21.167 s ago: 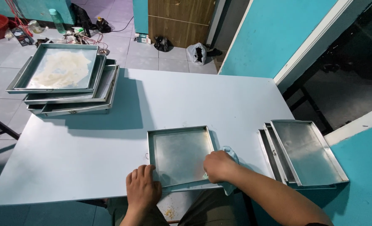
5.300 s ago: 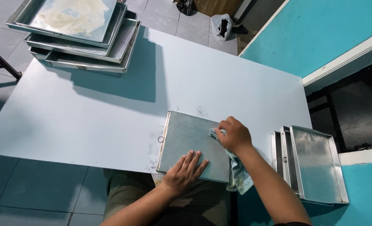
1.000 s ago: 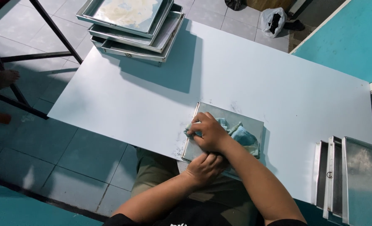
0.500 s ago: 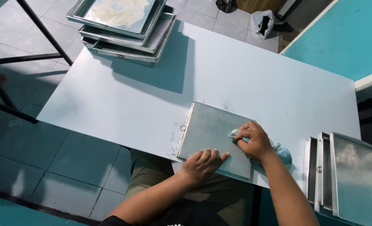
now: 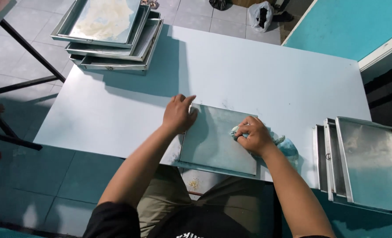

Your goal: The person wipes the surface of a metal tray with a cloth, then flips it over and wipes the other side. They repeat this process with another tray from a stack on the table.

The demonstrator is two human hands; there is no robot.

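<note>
**Both hands on an upturned metal tray at the near edge of the tabletop**

The left hand point(image 5: 179, 114) lies mostly open, fingers curled lightly over the far-left corner of the metal tray point(image 5: 218, 141), gripping its rim. The right hand point(image 5: 254, 134) is closed around a bunched light-blue cloth point(image 5: 284, 144) and presses it onto the tray's right side; the rest of the cloth trails off the tray's right edge onto the pale tabletop point(image 5: 266, 75).

The tray lies bottom-up at the middle of the near edge, its near rim overhanging slightly.

At the far-left corner sits a stack of metal trays point(image 5: 112, 37), three or four as far as I can tell, the top one smeared with pale residue. At the near-right corner stands a second group of trays point(image 5: 363, 161), three visible, overlapping one another.

On the tiled floor beyond the far edge lies one white plastic bag point(image 5: 261, 15) with something dark inside.
</note>
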